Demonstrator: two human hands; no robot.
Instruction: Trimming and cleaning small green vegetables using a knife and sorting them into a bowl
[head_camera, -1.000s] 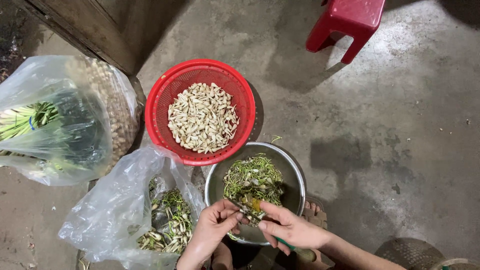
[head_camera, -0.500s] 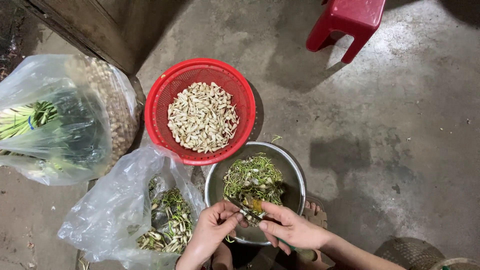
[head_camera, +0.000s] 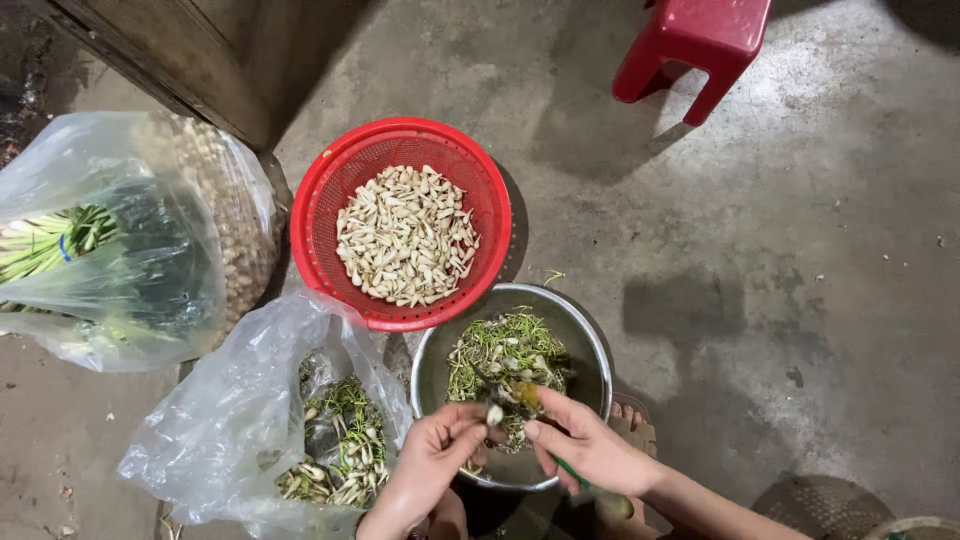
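Two hands (head_camera: 430, 465) (head_camera: 590, 450), two plastic bags (head_camera: 110, 240) (head_camera: 230, 430), one red basket (head_camera: 330, 190), one metal bowl (head_camera: 590, 350), one stool (head_camera: 700, 40)

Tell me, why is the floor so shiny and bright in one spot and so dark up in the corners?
In the head view, light falls brightest on the concrete floor at right; the top corners fade into shadow. The red stool and red basket cast dark shadows. Glare whitens the clear plastic bags. The left hand and right hand look fairly sharp over the metal bowl.
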